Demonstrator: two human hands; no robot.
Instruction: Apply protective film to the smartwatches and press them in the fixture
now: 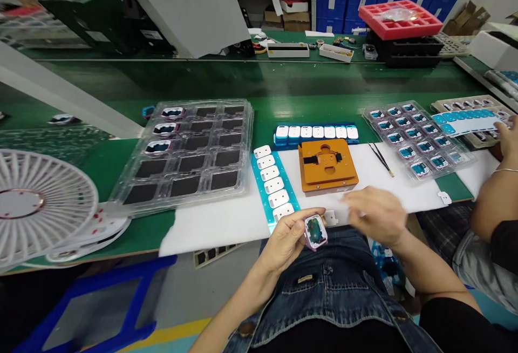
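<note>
My left hand (285, 239) holds a small purple-rimmed watch-like case (315, 232) over my lap, with its open inside facing up. To its right is my right hand (376, 214), smeared by motion, its fingers bent; whether they hold anything cannot be made out. A small white piece (331, 218) lies at the table edge between the hands. Beyond them sits an orange fixture block (328, 167). A blue strip with white stickers (275, 184) lies left of the block, and black tweezers (381, 160) rest on the white sheet to its right.
A large clear tray (188, 153) stands at the left, near a white fan (44, 207). Another tray of cases (418, 140) is on the right. Behind the block lies a row of white pieces (318, 133). Another person's hand (509, 137) is at the far right.
</note>
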